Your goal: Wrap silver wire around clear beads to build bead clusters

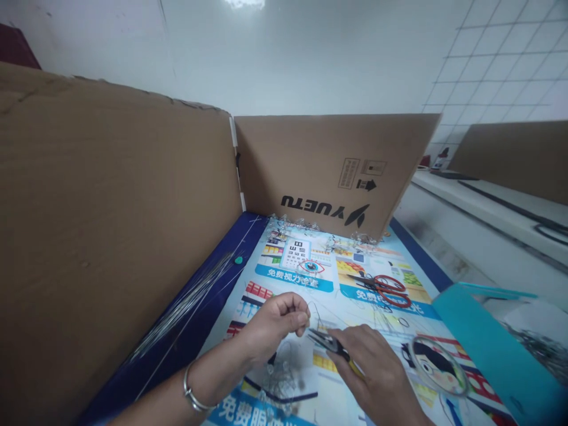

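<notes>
My left hand (278, 322) is closed in a pinch on a thin wire (318, 313), whose loose part curves up beside the fingertips. In my right hand (375, 370) is a pair of needle-nose pliers (327, 341) with yellow and black handles. Their jaws point left, close to the pinching fingers; whether they touch the wire is too small to tell. Below my hands lies a tangled clump of clear, shiny wire pieces (280, 381) on the printed sheet (328, 307). Scissors with red handles (393, 291) rest farther off to the right.
Cardboard panels stand at the left (119, 225) and the back (284, 160). A bundle of straight wires (190, 296) lies along the left edge. At right are a clear ring (465, 378) and a teal box (492, 349) beside dark wire pieces. More clear pieces (302, 223) line the back.
</notes>
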`<action>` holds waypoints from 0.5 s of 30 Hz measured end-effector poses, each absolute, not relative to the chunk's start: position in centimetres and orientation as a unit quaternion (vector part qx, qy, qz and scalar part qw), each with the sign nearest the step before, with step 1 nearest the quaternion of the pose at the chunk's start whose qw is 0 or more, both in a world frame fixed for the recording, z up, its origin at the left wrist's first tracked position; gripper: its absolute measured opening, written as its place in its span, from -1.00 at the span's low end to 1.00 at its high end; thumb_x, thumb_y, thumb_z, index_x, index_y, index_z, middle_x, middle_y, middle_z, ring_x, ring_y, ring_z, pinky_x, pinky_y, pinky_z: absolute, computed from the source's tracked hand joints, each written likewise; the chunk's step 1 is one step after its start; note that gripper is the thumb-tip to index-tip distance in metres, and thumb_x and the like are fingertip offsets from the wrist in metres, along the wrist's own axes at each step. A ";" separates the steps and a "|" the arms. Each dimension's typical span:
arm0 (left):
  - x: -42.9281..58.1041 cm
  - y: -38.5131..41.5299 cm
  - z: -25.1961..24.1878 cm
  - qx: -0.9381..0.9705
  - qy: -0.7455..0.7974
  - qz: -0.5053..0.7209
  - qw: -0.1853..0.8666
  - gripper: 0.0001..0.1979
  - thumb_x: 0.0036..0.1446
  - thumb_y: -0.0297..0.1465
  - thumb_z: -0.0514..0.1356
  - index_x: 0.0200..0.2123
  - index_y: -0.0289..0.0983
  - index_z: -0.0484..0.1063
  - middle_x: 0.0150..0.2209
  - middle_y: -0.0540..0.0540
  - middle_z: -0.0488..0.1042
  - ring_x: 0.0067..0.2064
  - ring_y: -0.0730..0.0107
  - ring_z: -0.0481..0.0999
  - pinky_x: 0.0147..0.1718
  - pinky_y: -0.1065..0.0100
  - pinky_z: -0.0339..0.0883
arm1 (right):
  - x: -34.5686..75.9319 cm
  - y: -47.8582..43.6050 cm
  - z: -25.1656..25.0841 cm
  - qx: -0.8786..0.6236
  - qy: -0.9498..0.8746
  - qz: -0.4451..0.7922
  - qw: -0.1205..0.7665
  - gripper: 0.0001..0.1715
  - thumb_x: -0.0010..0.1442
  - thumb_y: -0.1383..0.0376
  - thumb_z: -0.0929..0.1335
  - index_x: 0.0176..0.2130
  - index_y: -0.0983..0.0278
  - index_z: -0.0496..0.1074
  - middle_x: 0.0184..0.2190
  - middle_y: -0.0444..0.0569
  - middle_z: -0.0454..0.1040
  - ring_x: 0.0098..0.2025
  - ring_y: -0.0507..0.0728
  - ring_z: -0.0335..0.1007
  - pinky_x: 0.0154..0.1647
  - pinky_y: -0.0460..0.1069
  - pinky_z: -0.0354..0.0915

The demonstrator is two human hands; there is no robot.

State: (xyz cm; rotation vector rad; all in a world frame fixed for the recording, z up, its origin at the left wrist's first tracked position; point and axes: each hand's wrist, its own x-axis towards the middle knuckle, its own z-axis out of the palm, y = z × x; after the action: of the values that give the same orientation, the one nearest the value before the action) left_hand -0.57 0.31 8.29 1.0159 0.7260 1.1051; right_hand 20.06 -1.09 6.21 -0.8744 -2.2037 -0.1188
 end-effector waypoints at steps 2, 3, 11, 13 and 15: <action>-0.4 0.1 8.2 0.440 0.316 0.487 0.685 -0.69 -0.10 -0.26 0.35 -0.46 -0.36 0.36 -0.57 0.02 0.35 -0.53 0.55 0.27 -0.48 0.47 0.05 | 20.0 -1.2 6.2 -0.339 -0.864 -0.056 0.368 -0.76 0.21 0.34 0.29 -0.09 0.27 0.37 -0.33 0.00 0.46 -0.29 0.14 0.37 -0.20 0.07 0.28; -0.3 0.0 8.2 0.436 0.316 0.484 0.691 -0.68 -0.11 -0.25 0.36 -0.46 -0.36 0.36 -0.57 0.01 0.36 -0.53 0.55 0.27 -0.49 0.48 0.05 | 20.0 -1.3 6.2 -0.338 -0.865 -0.062 0.365 -0.77 0.20 0.34 0.29 -0.10 0.27 0.38 -0.33 0.00 0.46 -0.30 0.14 0.37 -0.21 0.07 0.28; -0.2 -0.1 8.2 0.422 0.321 0.470 0.705 -0.65 -0.14 -0.23 0.38 -0.48 -0.36 0.36 -0.56 0.01 0.37 -0.55 0.57 0.28 -0.50 0.49 0.07 | 19.9 -1.3 6.1 -0.328 -0.866 -0.093 0.366 -0.78 0.20 0.36 0.28 -0.11 0.29 0.38 -0.36 0.00 0.45 -0.31 0.14 0.36 -0.21 0.07 0.27; -0.2 0.0 8.1 0.419 0.315 0.467 0.712 -0.66 -0.12 -0.24 0.38 -0.47 -0.37 0.36 -0.55 0.01 0.38 -0.55 0.58 0.29 -0.50 0.49 0.08 | 20.0 -1.3 6.1 -0.326 -0.867 -0.091 0.366 -0.77 0.19 0.38 0.29 -0.11 0.30 0.37 -0.36 0.01 0.44 -0.32 0.15 0.34 -0.22 0.08 0.26; -0.3 0.0 8.0 0.415 0.306 0.468 0.718 -0.68 -0.10 -0.26 0.37 -0.45 -0.37 0.36 -0.54 0.00 0.39 -0.55 0.58 0.30 -0.49 0.50 0.09 | 20.0 -1.3 6.1 -0.327 -0.868 -0.085 0.363 -0.77 0.19 0.38 0.29 -0.11 0.30 0.36 -0.37 0.01 0.43 -0.32 0.15 0.33 -0.25 0.07 0.26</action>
State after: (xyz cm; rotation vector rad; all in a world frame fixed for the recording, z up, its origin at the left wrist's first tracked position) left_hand -0.30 -0.01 7.98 0.9186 0.6777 1.0352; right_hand 20.04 -1.27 6.10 -0.8427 -2.2344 -0.2191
